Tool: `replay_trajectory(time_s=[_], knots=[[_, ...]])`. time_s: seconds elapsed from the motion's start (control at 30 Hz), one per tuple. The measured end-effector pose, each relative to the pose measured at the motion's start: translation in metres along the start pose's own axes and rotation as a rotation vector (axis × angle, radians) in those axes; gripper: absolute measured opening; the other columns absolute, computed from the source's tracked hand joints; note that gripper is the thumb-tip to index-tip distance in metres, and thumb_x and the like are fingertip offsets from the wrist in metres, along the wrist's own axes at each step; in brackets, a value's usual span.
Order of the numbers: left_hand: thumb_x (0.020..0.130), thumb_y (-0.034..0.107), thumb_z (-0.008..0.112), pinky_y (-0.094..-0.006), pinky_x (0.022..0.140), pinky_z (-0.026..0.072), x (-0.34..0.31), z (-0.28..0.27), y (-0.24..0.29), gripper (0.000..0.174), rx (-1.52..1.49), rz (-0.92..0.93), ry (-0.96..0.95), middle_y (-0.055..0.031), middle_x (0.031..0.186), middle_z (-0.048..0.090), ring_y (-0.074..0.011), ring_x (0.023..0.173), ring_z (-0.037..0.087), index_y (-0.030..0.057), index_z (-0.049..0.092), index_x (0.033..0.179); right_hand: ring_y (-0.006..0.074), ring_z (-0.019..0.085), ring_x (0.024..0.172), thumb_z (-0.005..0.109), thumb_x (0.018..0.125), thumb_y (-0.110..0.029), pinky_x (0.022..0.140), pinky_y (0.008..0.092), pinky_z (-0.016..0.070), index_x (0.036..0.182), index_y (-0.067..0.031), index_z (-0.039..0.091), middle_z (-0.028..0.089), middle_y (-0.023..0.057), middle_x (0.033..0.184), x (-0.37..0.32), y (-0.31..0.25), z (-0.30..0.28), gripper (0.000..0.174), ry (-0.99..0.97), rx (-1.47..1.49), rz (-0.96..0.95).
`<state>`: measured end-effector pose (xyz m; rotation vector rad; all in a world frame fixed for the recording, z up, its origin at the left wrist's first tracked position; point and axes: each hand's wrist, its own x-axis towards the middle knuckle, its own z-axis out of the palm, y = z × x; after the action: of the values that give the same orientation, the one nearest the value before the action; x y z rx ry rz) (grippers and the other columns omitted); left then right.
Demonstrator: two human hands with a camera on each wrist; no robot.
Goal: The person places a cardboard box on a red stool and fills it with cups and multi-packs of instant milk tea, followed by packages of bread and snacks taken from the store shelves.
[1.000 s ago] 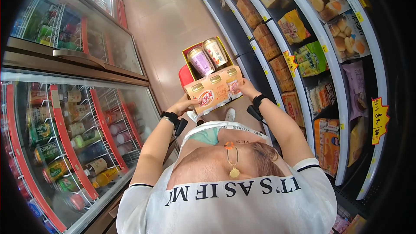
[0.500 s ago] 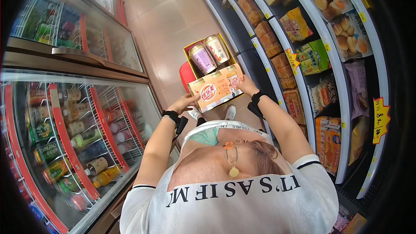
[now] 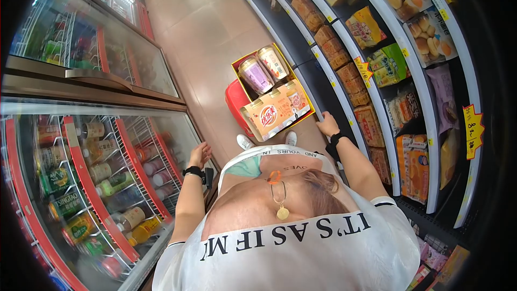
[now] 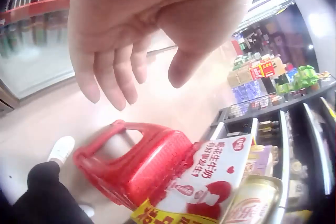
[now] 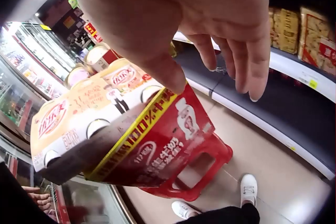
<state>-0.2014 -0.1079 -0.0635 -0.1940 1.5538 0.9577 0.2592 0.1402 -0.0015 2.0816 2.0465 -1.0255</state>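
Observation:
A carton pack (image 3: 276,110) of cups, peach-coloured with a red logo, lies in an open printed box (image 3: 235,68) with a yellow rim. Behind it in the box sit a purple-labelled cup (image 3: 255,75) and a cream-labelled cup (image 3: 273,62). My left hand (image 3: 200,154) is off to the left of the box, fingers relaxed, holding nothing. To the right, my right hand (image 3: 327,125) hangs near the box's corner, fingers loosely bent and holding nothing. In the right wrist view, the pack (image 5: 79,116) tilts with the box (image 5: 163,148).
Below the box is a red plastic piece (image 4: 152,163) with a handle-shaped opening. Glass-door fridges (image 3: 177,105) with bottles and cans line the left side. Shelves (image 3: 344,91) of packaged bread and snacks rise on the right. Tiled floor (image 3: 199,21) runs between.
Both hands have let go of the carton pack and moved apart, left hand leftward, right hand rightward. The pack now rests lower in the box.

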Motion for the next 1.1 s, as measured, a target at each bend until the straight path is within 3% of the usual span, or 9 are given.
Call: replay_trajectory(time_s=[0.2, 0.33, 0.43, 0.6, 0.77, 0.8, 0.87, 0.93, 1.1], knots=[[0.081, 0.03, 0.06, -0.0329, 0.072, 0.0437, -0.001, -0.029, -0.007, 0.036, 0.247, -0.079, 0.126, -0.0017, 0.099, 0.063, -0.0155, 0.085, 0.06, 0.0117, 0.053, 0.112, 0.0348, 0.054, 0.105, 0.068, 0.067, -0.019, 0.089, 0.0373, 0.0433, 0.112, 0.002, 0.049, 0.057, 0.0237, 0.109, -0.019, 0.023, 0.029, 0.053, -0.041, -0.101, 0.213], [0.078, 0.028, 0.063, -0.031, 0.061, 0.044, 0.015, -0.047, -0.007, 0.034, 0.616, -0.058, 0.125, -0.0013, 0.087, 0.064, -0.0144, 0.074, 0.061, 0.0104, 0.056, 0.107, 0.0348, 0.055, 0.103, 0.068, 0.067, -0.017, 0.087, 0.0367, 0.0437, 0.112, 0.0025, 0.048, 0.057, 0.0238, 0.107, -0.017, 0.014, 0.039, 0.053, -0.007, -0.003, 0.149], [0.077, 0.026, 0.064, -0.0285, 0.052, 0.0425, 0.028, -0.047, -0.003, 0.033, 0.692, -0.018, 0.13, -0.0019, 0.083, 0.063, -0.0139, 0.07, 0.06, 0.0081, 0.058, 0.104, 0.0348, 0.055, 0.101, 0.068, 0.068, -0.016, 0.087, 0.0366, 0.0437, 0.113, 0.0031, 0.047, 0.057, 0.0238, 0.106, -0.012, -0.019, 0.029, 0.052, 0.041, 0.095, 0.064], [0.077, 0.027, 0.065, -0.0251, 0.048, 0.041, 0.028, -0.021, 0.007, 0.035, 0.636, 0.044, 0.092, -0.0035, 0.082, 0.062, -0.013, 0.065, 0.059, 0.0061, 0.057, 0.104, 0.037, 0.051, 0.108, 0.062, 0.07, -0.01, 0.093, 0.0369, 0.0407, 0.118, 0.0051, 0.044, 0.054, 0.0257, 0.113, 0.017, -0.074, 0.006, 0.054, 0.098, 0.215, -0.086], [0.078, 0.018, 0.066, -0.0249, 0.047, 0.0404, 0.017, 0.001, -0.001, 0.031, 0.527, 0.124, 0.062, -0.0058, 0.076, 0.061, -0.0122, 0.06, 0.059, 0.002, 0.056, 0.102, 0.0361, 0.048, 0.111, 0.068, 0.067, -0.012, 0.094, 0.037, 0.0399, 0.129, 0.0024, 0.031, 0.046, 0.0255, 0.12, 0.064, -0.122, -0.015, 0.073, 0.234, 0.088, -0.294], [0.078, 0.018, 0.066, -0.0249, 0.047, 0.0404, 0.014, 0.001, -0.005, 0.031, 0.515, 0.119, 0.072, -0.0058, 0.076, 0.061, -0.0122, 0.06, 0.059, 0.002, 0.056, 0.102, 0.0361, 0.048, 0.111, 0.068, 0.067, -0.012, 0.094, 0.037, 0.0399, 0.129, 0.0024, 0.031, 0.046, 0.0255, 0.12, 0.068, -0.135, -0.022, 0.073, 0.222, 0.085, -0.304], [0.08, 0.025, 0.062, -0.0295, 0.062, 0.042, 0.005, -0.001, -0.014, 0.031, 0.582, 0.045, 0.097, 0.001, 0.09, 0.063, -0.0105, 0.074, 0.058, 0.0128, 0.055, 0.107, 0.0361, 0.046, 0.113, 0.069, 0.066, -0.013, 0.095, 0.0371, 0.0391, 0.131, 0.0015, 0.027, 0.044, 0.0253, 0.122, 0.078, -0.161, -0.032, 0.079, 0.153, 0.048, -0.321], [0.078, 0.02, 0.066, -0.0243, 0.048, 0.0402, -0.006, 0.001, -0.028, 0.03, 0.481, 0.056, 0.178, -0.0048, 0.073, 0.062, -0.0122, 0.061, 0.059, 0.0049, 0.056, 0.102, 0.0377, 0.045, 0.113, 0.073, 0.061, -0.017, 0.095, 0.0379, 0.0389, 0.133, 0.0014, 0.023, 0.043, 0.0258, 0.122, 0.097, -0.174, -0.031, 0.089, 0.074, 0.028, -0.372], [0.08, 0.017, 0.064, -0.0238, 0.05, 0.0406, -0.022, -0.008, -0.073, 0.029, 0.229, 0.013, 0.209, -0.0044, 0.085, 0.06, -0.0139, 0.063, 0.056, 0.0058, 0.055, 0.104, 0.0369, 0.047, 0.111, 0.072, 0.06, -0.015, 0.092, 0.0388, 0.0421, 0.138, 0.0008, 0.011, 0.046, 0.0244, 0.117, 0.12, -0.195, -0.014, 0.1, 0.004, -0.1, -0.404]])
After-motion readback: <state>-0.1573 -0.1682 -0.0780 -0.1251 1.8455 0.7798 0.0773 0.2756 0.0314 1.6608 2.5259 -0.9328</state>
